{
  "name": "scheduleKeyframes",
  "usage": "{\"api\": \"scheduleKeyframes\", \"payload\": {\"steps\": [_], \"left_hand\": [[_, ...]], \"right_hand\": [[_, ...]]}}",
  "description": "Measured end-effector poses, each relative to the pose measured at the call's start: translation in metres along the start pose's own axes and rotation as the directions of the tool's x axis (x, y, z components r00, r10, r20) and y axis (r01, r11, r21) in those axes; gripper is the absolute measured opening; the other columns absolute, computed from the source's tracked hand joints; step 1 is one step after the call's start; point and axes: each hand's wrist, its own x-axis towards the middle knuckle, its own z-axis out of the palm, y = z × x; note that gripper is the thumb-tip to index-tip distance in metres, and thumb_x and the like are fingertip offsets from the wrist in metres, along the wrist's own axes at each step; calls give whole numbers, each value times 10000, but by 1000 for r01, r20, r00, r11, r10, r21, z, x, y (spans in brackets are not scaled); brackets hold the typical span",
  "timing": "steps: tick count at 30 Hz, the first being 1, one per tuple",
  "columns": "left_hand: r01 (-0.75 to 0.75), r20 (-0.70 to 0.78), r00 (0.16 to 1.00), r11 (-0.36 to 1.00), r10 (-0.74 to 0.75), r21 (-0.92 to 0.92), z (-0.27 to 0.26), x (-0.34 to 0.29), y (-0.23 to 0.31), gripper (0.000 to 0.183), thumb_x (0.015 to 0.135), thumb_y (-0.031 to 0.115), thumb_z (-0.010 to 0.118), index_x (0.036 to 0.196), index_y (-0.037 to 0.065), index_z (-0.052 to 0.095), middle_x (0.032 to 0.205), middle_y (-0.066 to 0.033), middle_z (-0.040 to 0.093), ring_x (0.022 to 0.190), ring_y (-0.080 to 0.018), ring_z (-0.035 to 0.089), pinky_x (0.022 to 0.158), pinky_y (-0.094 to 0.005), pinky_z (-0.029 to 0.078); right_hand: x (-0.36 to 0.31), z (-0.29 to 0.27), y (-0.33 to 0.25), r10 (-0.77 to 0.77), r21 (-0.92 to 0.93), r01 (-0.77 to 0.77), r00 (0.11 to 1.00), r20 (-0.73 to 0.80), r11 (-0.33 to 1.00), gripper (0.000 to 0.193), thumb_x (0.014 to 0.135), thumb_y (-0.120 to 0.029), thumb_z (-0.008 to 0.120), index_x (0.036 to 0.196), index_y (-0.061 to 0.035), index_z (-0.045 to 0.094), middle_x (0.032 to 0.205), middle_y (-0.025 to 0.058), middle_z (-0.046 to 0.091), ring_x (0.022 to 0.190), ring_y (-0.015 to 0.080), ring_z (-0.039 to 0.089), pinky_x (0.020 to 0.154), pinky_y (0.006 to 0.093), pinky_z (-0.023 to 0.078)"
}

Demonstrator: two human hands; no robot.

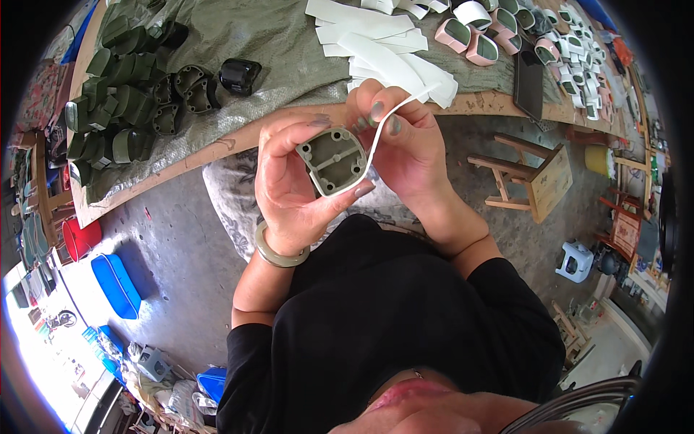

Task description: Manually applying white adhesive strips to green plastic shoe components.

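From here I see the hollow green block (334, 160) clamped in the left hand (283, 181), before the near edge of the desk (188, 160); the right hand (413, 148) pinches a white strip (380, 132) beside it. White sheets (376, 61) lie by that edge, dark green blocks (130, 145) along the left.

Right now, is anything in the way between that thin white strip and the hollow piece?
Nothing visible: the white strip, held in the right hand, curves down to the right edge of the hollow piece in the left hand.
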Motion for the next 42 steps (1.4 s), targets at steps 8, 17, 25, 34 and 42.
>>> {"api": "scheduleKeyframes", "payload": {"steps": [8, 17, 25, 34, 42], "left_hand": [[-25, 29, 999, 997, 23, 69, -4, 0, 6, 662, 604, 128, 901, 1144, 24, 533, 1139, -103, 512, 1047, -221, 547, 893, -338, 472], [-91, 23, 996, 991, 89, 96, -8, -3, 10, 670, 606, 153, 901, 1146, 19, 528, 1133, -118, 516, 1069, -224, 533, 917, -343, 459], [132, 28, 991, 942, -130, -309, 8, -12, 7, 691, 653, 151, 877, 1209, 33, 484, 1224, -122, 494, 1184, -227, 491, 996, -354, 429], [186, -130, 958, 898, -256, -399, 11, -12, 7, 710, 664, 116, 862, 1233, 27, 446, 1200, -86, 496, 1091, -186, 550, 967, -332, 455], [214, -73, 953, 825, -293, -524, 9, -12, 7, 764, 648, 102, 872, 1270, 34, 434, 1264, -109, 495, 1164, -196, 519, 1014, -331, 421]], "right_hand": [[0, -2, -2, 39, 128, -35, 999, -28, 991, 142, 801, -64, 722, 903, -38, 627, 854, 50, 592, 773, 126, 532, 698, 259, 413], [5, -22, -12, -89, 227, 103, 993, -74, 968, 293, 818, -157, 724, 1033, -124, 528, 901, 6, 513, 802, 130, 435, 667, 266, 332], [-1, -8, 12, -249, -113, 310, 894, 372, 944, 515, 820, -476, 699, 1193, -134, 604, 1495, 188, 324, 1410, 384, 245, 1101, 462, 315], [0, -4, -20, -168, 26, 167, 956, 241, 986, 399, 925, -472, 543, 1161, -168, 648, 1489, 41, 389, 1404, 375, 260, 1112, 493, 309], [1, -46, -40, -184, -260, 190, 982, 46, 947, 495, 907, -354, 614, 1292, -51, 546, 1390, 129, 478, 1265, 260, 464, 1014, 415, 394]]}}
